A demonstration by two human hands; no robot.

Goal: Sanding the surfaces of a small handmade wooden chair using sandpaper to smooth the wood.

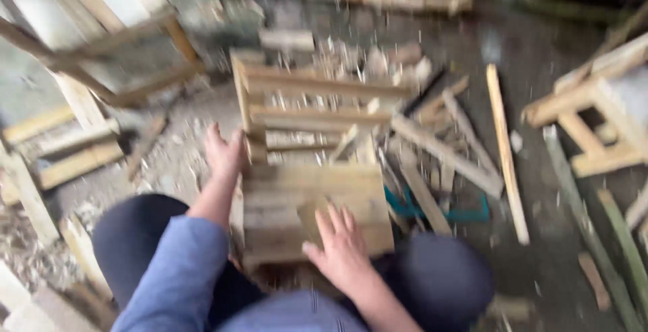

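One head camera looks steeply down, close over the knees, facing forward across the floor.

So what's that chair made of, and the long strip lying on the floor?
The chair looks like bare, unpainted wood: pale yellowish slats and a plank seat, with no gloss, though the picture is blurred. The left hand touches its frame; the right hand lies flat on the seat. The strip seems the same raw pale wood, thin and straight. The floor looks like grey concrete, littered with chips.
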